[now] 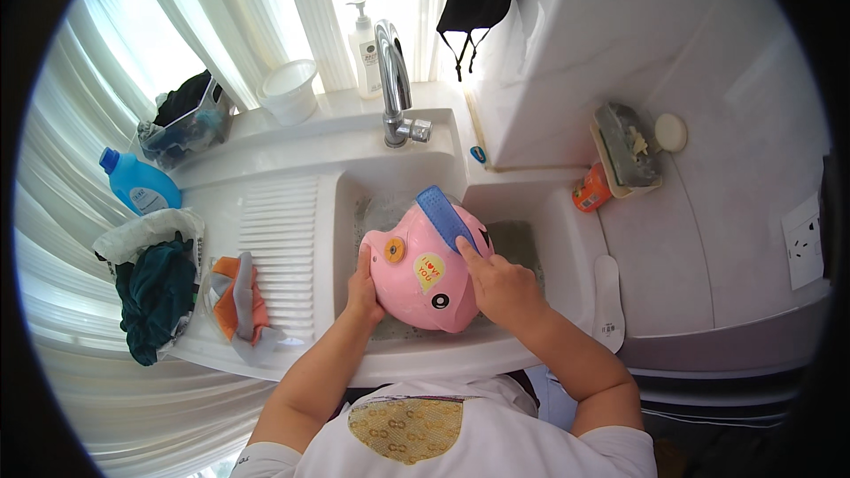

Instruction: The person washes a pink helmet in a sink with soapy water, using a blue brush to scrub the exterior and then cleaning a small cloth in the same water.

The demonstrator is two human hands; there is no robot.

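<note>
A glossy pink helmet [405, 279] rests in the white sink basin [350, 259]. It has an orange round button, a yellow sticker and a black-and-white eye. Clear plastic [385, 212] shows at its far side, probably a visor. My left hand [364, 289] grips the helmet's left edge, with its fingers partly hidden. A blue strip with a dotted surface [439, 209], perhaps a brush, lies slanted across the top of the helmet. At the strip's near end is my right hand [501, 285], its index finger stretched along it and the other fingers curled.
A chrome faucet [396, 86] rises behind the basin. On the left ledge are a ribbed washboard [277, 252], an orange-and-grey cloth [236, 299], a bag of dark green cloth [156, 299] and a blue bottle [141, 182]. A white insole-shaped piece [606, 305] lies at right.
</note>
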